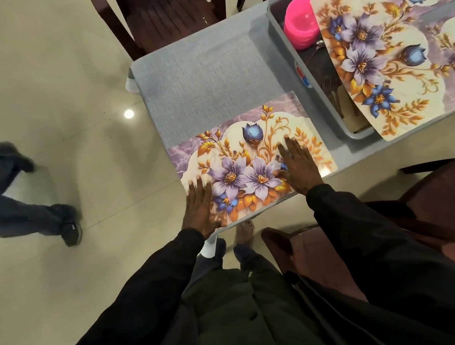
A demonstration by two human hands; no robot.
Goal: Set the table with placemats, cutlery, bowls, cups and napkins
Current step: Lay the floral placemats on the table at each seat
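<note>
Right hand (299, 164) presses placemat (247, 152); grey tub (319, 96) beside it.

Both arms reach forward in black sleeves, the left sleeve (148, 284) rising from the lower left and the right sleeve (358, 227) from the lower right, with the cuffs ending at the wrists. The left hand (200, 206) lies palm down at the near left corner of the tabletop (207, 73), its heel over the near edge. Its fingers are straight, close together and pointing away, and the tips are blurred. The right hand (299, 167) also lies flat, palm down, fingers straight and slightly spread, farther in from the near edge. The hands are apart.
</note>
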